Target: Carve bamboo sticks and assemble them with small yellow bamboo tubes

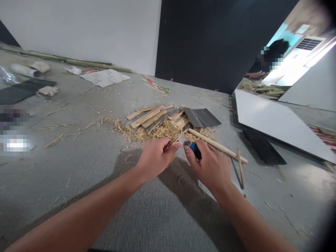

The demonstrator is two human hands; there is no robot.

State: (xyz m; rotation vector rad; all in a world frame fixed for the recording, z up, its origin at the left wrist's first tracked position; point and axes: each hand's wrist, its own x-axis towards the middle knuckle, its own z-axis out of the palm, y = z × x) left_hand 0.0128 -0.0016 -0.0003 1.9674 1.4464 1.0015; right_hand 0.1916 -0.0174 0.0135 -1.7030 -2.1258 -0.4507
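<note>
My left hand is closed, its thumb and fingers pinching a thin bamboo strip just above the floor. In my right hand is a utility knife with a blue and black handle. Its blade meets the strip near my left thumb; the exact contact is blurred. Beyond both hands, curly bamboo shavings lie in a heap, with several flat bamboo slats on top. A dark grey sheet rests at the heap's right side. A round bamboo stick slants out past my right hand.
To the right lie a black slab and a large white board. Printed paper and long bamboo poles are near the white wall. A person is at the far right. Scraps dot the grey floor.
</note>
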